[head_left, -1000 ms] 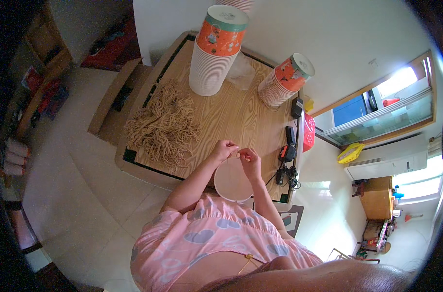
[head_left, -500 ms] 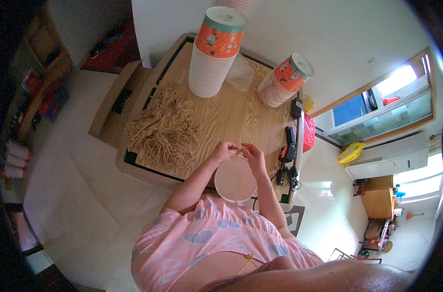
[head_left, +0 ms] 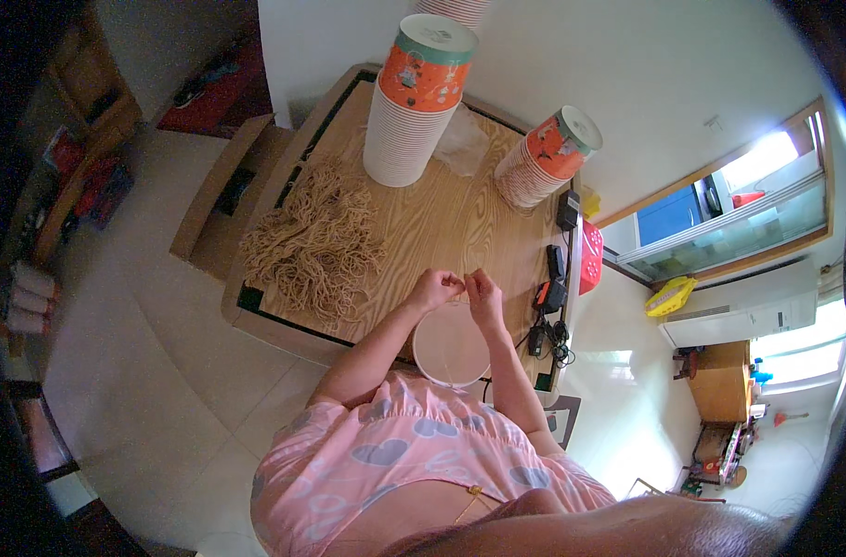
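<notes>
Twine [head_left: 312, 243] lies in a tangled tan heap on the left part of the wooden table [head_left: 432, 218] in the head view. Near the table's front edge, the left hand [head_left: 439, 290] and right hand [head_left: 484, 299] meet, fingers bent and fingertips drawn close together; I cannot tell whether either one grips something, as anything between them is too small to make out. Just below the hands, between the forearms and against the front of the patterned pink top [head_left: 414, 436], sits a pale round tub [head_left: 451, 345] with its circular face upward. Toward the back stands a tall stack of paper tubs [head_left: 409, 139], the topmost orange and green and bottom-up; a shorter stack [head_left: 544, 160] leans in view to its right, with clear plastic [head_left: 462, 144] between them. Black power adapters [head_left: 550, 297] and cables line the right edge.
</notes>
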